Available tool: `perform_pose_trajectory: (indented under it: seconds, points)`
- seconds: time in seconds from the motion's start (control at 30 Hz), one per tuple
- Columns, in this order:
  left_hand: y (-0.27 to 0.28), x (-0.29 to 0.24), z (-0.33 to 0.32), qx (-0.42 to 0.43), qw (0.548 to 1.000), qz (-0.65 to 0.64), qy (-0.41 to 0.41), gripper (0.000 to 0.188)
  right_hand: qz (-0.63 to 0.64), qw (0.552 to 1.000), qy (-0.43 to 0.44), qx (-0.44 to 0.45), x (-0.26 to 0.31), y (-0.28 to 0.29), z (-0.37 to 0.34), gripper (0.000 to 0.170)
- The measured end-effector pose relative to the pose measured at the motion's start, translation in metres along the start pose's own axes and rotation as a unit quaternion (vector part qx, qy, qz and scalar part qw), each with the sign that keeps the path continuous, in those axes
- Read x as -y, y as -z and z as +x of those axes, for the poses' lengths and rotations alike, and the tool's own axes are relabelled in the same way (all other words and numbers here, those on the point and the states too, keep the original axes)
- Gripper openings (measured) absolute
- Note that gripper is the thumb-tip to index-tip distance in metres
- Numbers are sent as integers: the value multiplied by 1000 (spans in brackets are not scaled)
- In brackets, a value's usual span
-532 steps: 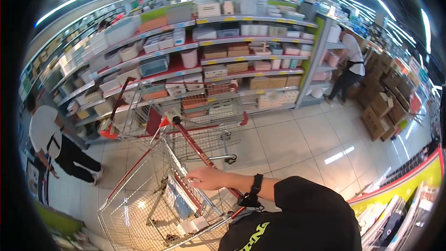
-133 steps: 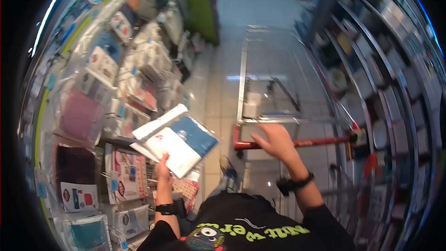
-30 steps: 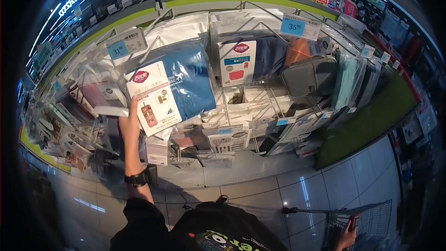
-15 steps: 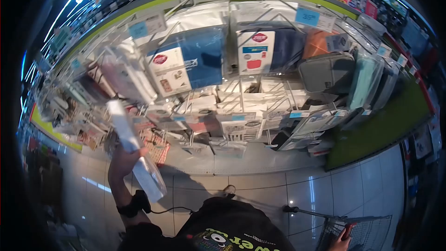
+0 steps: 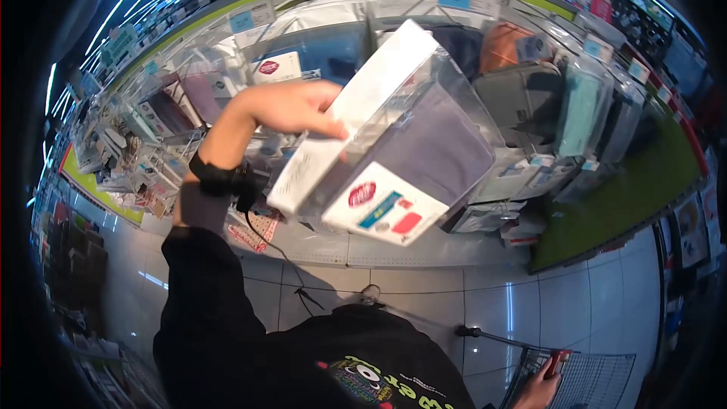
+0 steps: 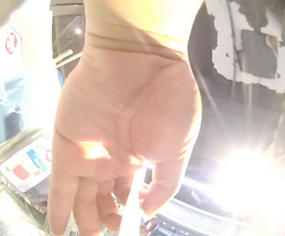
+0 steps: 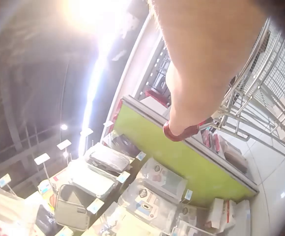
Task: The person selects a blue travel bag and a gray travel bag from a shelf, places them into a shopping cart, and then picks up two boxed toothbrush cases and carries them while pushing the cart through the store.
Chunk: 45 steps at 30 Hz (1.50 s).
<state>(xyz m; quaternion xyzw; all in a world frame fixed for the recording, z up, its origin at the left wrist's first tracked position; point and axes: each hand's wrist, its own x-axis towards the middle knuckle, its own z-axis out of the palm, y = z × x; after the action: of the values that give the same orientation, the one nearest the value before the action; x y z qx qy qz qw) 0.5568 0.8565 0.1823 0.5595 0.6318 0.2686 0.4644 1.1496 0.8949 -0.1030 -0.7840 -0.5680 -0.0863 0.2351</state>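
One packaged grey-purple pouch (image 5: 435, 148), in clear plastic with a white card, is held in front of the display rack's (image 5: 454, 251) middle, below its upper edge. The left hand (image 5: 291, 108) pinches its long white strip (image 5: 386, 76), fingers narrow on it. Behind hangs a packaged blue pouch (image 5: 327, 53); a grey case (image 5: 522, 98) and a teal package (image 5: 581, 117) hang toward the rack's right edge, by the green panel (image 5: 621, 197). Near the lower right corner, the right hand's (image 5: 538, 389) fingers curl round the red handle (image 5: 559, 362) of a cart (image 5: 606, 380).
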Motion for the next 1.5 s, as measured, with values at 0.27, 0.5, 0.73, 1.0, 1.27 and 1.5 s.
perform_pose_trajectory:
  seconds: [0.27, 0.5, 0.73, 1.0, 1.27, 1.5]
  points:
    - [-11, -37, 76, -290, 830, 455, -144, 26, -81, 992, -89, 23, -12, -16, 2, 53]
    - [14, -19, 116, -425, 736, 441, -289, 15, -47, 997, -54, -17, -9, -16, 8, 49]
    - [48, -10, 156, -452, 790, 336, -242, 14, -102, 992, -72, -28, -6, -18, 10, 46]
    - [67, -9, 191, -423, 838, 211, -271, 18, -115, 990, -69, -30, -5, -13, 12, 54]
    - [43, -30, 164, -332, 848, 306, -276, 9, -113, 991, -67, -32, -5, -14, 9, 53]
    - [31, -43, 165, -389, 791, 298, -366, 9, -134, 988, -41, -68, -8, -18, 11, 52]
